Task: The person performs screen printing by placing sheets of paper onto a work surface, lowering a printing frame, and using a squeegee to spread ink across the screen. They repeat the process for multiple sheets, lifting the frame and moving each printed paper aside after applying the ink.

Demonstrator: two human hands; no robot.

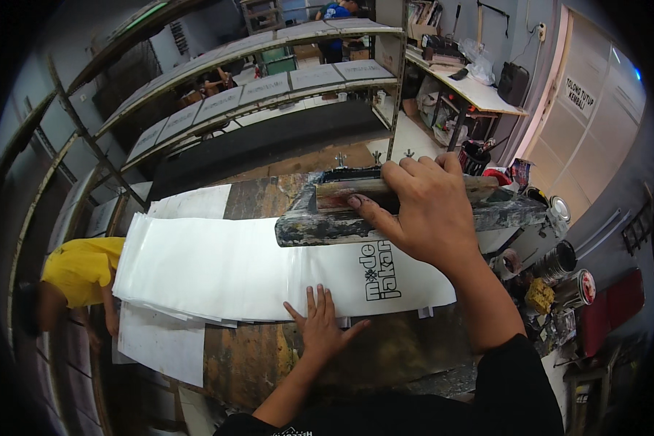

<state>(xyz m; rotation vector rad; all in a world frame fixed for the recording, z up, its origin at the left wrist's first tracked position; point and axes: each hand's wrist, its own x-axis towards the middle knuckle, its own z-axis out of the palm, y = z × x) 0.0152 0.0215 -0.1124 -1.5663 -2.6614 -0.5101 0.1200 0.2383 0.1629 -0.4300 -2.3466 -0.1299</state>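
My right hand [425, 211] grips a wooden-handled squeegee [341, 192] that rests on a paint-stained printing screen frame [320, 229]. The frame lies tilted over the far right part of a stack of long white plastic sheets [211, 265] on the worktable. The top sheet shows a fresh black printed design [380, 271] just in front of the frame. My left hand [320, 328] lies flat with fingers spread on the near edge of the white stack, below the print.
The worktable [261, 360] is stained brown and yellow. Paint cans [559, 261] and a yellow sponge [539, 294] crowd the right side. A person in a yellow shirt [76, 272] bends at the left. Long drying racks [269, 87] run behind the table.
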